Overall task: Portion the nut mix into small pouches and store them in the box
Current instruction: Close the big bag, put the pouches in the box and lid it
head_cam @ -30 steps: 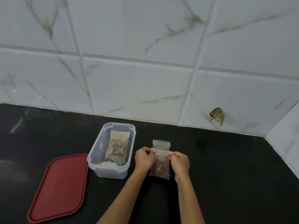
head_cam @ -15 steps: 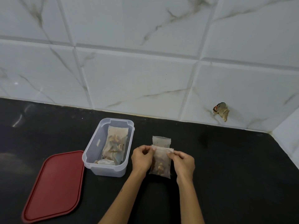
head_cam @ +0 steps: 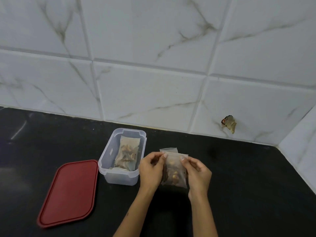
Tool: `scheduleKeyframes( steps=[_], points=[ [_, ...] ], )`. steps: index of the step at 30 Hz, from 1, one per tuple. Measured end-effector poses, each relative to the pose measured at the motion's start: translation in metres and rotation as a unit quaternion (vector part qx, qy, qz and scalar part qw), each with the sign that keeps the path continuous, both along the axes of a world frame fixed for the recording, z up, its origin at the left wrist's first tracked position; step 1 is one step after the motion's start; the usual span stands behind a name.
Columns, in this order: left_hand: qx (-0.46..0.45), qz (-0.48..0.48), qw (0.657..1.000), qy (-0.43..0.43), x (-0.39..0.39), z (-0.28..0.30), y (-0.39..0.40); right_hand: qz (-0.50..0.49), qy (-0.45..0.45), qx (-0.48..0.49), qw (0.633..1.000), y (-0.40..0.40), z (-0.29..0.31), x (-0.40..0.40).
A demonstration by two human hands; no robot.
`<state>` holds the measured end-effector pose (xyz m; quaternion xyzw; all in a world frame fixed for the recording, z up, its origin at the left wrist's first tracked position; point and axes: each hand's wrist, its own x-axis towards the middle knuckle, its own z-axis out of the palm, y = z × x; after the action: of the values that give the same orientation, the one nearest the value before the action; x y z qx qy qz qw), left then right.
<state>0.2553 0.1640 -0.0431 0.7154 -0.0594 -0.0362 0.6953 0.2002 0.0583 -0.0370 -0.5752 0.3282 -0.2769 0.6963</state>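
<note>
The surface [head_cam: 239, 177] is a dark, matte black slab tucked into a corner, backed by white marble-look wall tiles [head_cam: 153, 93] with grey-brown veins; a small scrap of crumpled wrapper [head_cam: 229, 123] clings to one tile low on the right. A clear plastic box [head_cam: 119, 177] stands open on the surface with a filled pouch in the box [head_cam: 127, 153] lying inside it, and its red lid [head_cam: 70, 192] lies flat just to the left. Right of the box, the left hand [head_cam: 151, 170] and right hand [head_cam: 198, 171] hold a small translucent pouch of nut mix [head_cam: 175, 170] upright above the surface, the fingers of each curled and pinching its top corners. An empty pouch [head_cam: 169, 149] peeks out behind it.

Compared with half a second ago, the hands have drawn slightly apart along the pouch's top edge, and it sits a touch higher between them. The box and lid have not shifted.
</note>
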Motion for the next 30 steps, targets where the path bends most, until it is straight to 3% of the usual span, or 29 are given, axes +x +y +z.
scheduleKeyframes(
  steps=[8, 14, 17, 21, 30],
  points=[
    [-0.008, 0.086, 0.995, -0.054, 0.007, 0.031, 0.049, -0.017, -0.02, -0.184, 0.983, 0.052, 0.032, 0.013],
    [0.075, 0.149, 0.984, -0.069, 0.036, 0.04, 0.083, 0.071, 0.033, -0.256, 0.963, 0.084, 0.044, 0.042],
    [0.1, 0.164, 0.98, -0.057, 0.053, 0.041, 0.094, 0.167, 0.066, -0.255, 0.95, 0.095, 0.049, 0.052],
    [0.115, 0.124, 0.985, -0.024, 0.075, 0.041, 0.103, 0.255, 0.12, -0.293, 0.914, 0.105, 0.052, 0.063],
    [0.108, -0.027, 0.984, 0.141, 0.089, 0.04, 0.11, 0.322, 0.276, -0.324, 0.846, 0.126, 0.046, 0.089]
  ],
)
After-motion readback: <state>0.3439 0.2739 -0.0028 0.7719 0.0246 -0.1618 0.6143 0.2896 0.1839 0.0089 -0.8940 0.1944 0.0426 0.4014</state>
